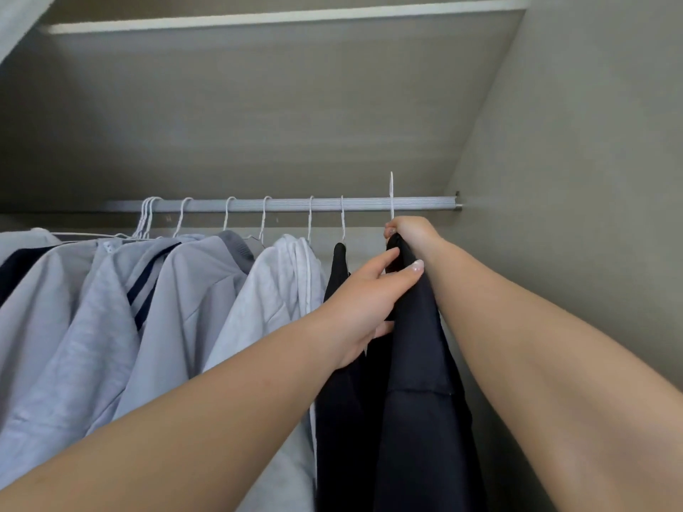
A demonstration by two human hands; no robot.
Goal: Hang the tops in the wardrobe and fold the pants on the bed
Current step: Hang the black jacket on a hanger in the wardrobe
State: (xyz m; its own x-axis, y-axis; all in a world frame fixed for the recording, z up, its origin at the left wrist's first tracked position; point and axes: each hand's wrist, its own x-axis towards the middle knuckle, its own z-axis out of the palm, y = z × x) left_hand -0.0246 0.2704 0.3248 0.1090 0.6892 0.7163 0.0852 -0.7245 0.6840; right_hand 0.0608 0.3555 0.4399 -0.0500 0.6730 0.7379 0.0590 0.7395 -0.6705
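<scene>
In the head view, the right hand (408,234) grips the dark top (417,364) at its hanger (391,195), whose hook stands above the rail (281,205). The left hand (364,304) clasps the fabric. A missed hook would drop the top. Nine hooks sit on the rail; only one rail shows.

Pale shelf (258,22) above wardrobe rail (288,205).

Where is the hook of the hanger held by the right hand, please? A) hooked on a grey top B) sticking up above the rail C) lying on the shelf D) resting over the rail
B, since the white hook rises above the rail while the right hand grips the dark top below it.
</scene>
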